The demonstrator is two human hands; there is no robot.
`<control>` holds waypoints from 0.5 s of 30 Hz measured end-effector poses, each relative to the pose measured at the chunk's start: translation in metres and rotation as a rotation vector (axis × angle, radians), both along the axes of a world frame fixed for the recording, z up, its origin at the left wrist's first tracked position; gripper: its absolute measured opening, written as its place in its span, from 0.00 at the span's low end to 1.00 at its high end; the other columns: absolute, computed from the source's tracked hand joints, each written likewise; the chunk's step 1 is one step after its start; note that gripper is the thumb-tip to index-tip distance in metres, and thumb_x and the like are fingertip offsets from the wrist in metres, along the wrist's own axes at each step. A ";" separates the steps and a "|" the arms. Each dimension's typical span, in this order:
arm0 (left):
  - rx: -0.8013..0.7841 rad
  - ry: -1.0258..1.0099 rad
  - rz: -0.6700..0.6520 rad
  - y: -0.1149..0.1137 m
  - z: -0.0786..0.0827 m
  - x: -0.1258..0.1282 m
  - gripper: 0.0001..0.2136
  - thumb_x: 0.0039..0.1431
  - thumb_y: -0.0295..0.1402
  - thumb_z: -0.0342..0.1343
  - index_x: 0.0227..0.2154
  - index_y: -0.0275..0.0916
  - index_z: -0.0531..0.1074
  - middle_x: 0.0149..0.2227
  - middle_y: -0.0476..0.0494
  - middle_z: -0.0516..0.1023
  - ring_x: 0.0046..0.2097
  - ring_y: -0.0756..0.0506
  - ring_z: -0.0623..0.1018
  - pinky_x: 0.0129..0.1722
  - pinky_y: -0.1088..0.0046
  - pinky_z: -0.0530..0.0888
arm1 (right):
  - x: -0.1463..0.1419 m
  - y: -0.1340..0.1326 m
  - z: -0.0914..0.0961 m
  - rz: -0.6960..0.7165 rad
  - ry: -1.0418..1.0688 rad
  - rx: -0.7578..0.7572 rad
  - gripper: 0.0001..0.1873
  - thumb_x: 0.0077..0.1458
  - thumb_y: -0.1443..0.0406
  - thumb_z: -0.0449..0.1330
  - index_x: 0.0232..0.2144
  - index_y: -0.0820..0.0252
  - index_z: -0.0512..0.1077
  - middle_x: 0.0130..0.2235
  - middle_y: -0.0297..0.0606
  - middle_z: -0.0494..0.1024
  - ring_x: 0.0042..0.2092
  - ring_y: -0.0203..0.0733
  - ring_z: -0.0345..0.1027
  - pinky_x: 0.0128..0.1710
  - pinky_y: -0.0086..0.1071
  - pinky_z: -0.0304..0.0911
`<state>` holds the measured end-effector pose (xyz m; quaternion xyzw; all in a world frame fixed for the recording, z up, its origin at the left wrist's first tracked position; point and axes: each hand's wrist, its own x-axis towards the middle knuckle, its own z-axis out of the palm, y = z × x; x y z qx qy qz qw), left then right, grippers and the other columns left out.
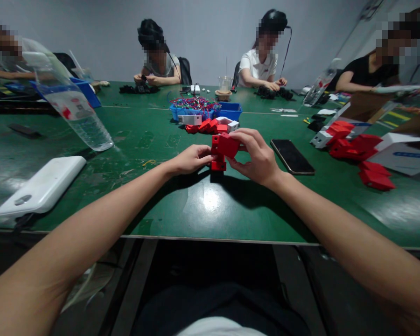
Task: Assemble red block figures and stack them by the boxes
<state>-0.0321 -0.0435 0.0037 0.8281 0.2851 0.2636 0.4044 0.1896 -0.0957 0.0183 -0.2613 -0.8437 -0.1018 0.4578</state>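
Both my hands meet over the middle of the green table (203, 205). My left hand (191, 159) is closed, its fingertips pinching the left side of a small red plastic block assembly (223, 150). My right hand (255, 156) wraps round the right side of the same red assembly, fingers curled over its top. The assembly's lower block rests on or just above the table. Behind it lies a small pile of red and white blocks (212, 125).
A black phone (291, 157) lies right of my hands. More red blocks (362, 156) and white boxes (404, 153) sit far right. A white power bank (42, 185) and a water bottle (70, 102) are on the left. Blue bins (210, 110) stand behind. Several other people sit around the table.
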 end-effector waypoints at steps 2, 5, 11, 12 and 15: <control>0.005 0.004 0.000 0.000 0.000 0.000 0.20 0.58 0.44 0.54 0.43 0.30 0.72 0.43 0.38 0.78 0.44 0.43 0.76 0.49 0.64 0.71 | -0.002 -0.002 0.001 -0.010 -0.025 0.000 0.22 0.56 0.65 0.61 0.53 0.55 0.66 0.51 0.49 0.70 0.55 0.50 0.67 0.47 0.44 0.74; 0.011 0.017 0.000 0.000 0.001 -0.001 0.19 0.58 0.43 0.54 0.42 0.30 0.72 0.44 0.38 0.78 0.45 0.43 0.76 0.50 0.63 0.71 | -0.005 -0.005 0.001 0.037 -0.033 0.018 0.21 0.56 0.67 0.60 0.53 0.55 0.65 0.51 0.48 0.70 0.55 0.49 0.67 0.48 0.43 0.73; 0.029 0.030 0.029 -0.002 0.002 -0.001 0.20 0.58 0.46 0.55 0.40 0.31 0.72 0.40 0.41 0.77 0.41 0.45 0.75 0.45 0.68 0.71 | -0.006 -0.004 -0.005 0.058 -0.035 -0.001 0.20 0.55 0.73 0.56 0.50 0.56 0.64 0.46 0.43 0.74 0.48 0.43 0.71 0.45 0.35 0.70; 0.027 0.035 0.041 -0.002 0.003 0.000 0.21 0.57 0.48 0.55 0.39 0.31 0.72 0.38 0.42 0.77 0.39 0.46 0.75 0.42 0.70 0.71 | -0.006 -0.004 -0.006 0.052 -0.040 -0.012 0.20 0.55 0.74 0.55 0.50 0.56 0.64 0.45 0.42 0.75 0.46 0.42 0.72 0.44 0.34 0.70; 0.021 0.051 0.076 -0.003 0.002 0.000 0.22 0.56 0.50 0.55 0.35 0.32 0.72 0.34 0.45 0.75 0.35 0.48 0.73 0.37 0.72 0.69 | -0.005 -0.003 -0.009 0.037 -0.053 -0.032 0.17 0.56 0.74 0.53 0.47 0.56 0.66 0.42 0.40 0.76 0.43 0.40 0.72 0.43 0.32 0.69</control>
